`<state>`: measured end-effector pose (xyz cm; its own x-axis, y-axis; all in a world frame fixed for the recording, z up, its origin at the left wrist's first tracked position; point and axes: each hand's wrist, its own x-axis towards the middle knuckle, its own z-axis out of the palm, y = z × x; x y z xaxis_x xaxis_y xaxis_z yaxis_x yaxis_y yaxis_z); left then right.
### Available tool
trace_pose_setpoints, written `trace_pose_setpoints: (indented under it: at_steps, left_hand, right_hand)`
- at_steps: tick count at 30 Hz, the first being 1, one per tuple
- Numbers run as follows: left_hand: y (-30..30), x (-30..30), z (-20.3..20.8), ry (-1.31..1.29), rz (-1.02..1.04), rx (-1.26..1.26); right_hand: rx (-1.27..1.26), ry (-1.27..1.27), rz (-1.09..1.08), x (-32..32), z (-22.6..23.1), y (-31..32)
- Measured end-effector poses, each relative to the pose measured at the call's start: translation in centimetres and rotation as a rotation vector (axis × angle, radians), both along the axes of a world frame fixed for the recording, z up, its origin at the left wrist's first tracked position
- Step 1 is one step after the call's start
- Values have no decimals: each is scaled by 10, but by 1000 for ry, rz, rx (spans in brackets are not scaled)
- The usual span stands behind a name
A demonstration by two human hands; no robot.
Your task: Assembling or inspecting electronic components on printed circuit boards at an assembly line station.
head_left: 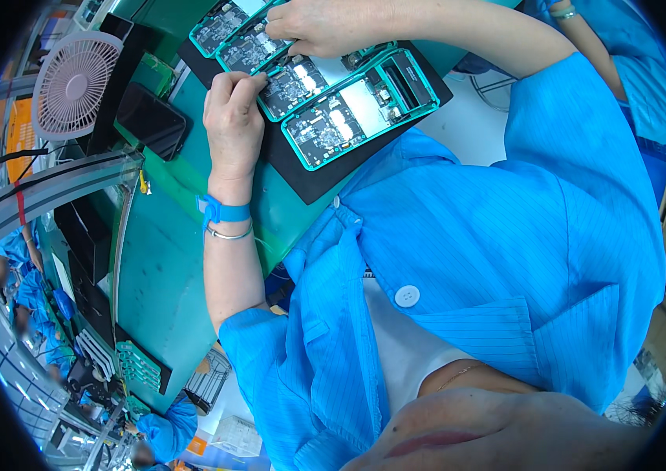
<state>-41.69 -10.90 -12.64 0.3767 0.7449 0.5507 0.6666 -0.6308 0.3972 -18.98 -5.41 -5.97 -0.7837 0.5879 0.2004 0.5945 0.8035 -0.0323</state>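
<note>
Several handheld devices lie side by side, their teal frames around bare circuit boards. The front one (325, 132) shows a board, a silvery plate and a dark part at its right end. At the left corner of the device behind it (295, 85), my left hand (232, 114) has thumb and fingers closed together, touching the frame's edge. My right hand (321, 25) reaches over the devices from the right, fingers curled down close to the board of a farther device (248, 51). Whatever either hand's fingertips hold is too small or hidden to tell. A blue wrist strap (231, 213) circles my left wrist.
The devices rest on a black mat (292, 171) on a green table (164, 259). Left of them are a dark phone-like slab (152, 122) and a pinkish fan (76, 86). A metal rail (74, 188) borders the table's left side. Another person's arm (592, 47) is at upper right.
</note>
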Motion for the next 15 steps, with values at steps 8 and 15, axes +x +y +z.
trace_pose_setpoints:
  at_steps: [8,15]
  left_hand:
    - [13,-6,11,46,-132,-88]
    - [50,-17,15,-130,158,-34]
  right_hand:
    - [42,34,21,3,-2,4]
    - [-45,40,-88,-4,3,48]
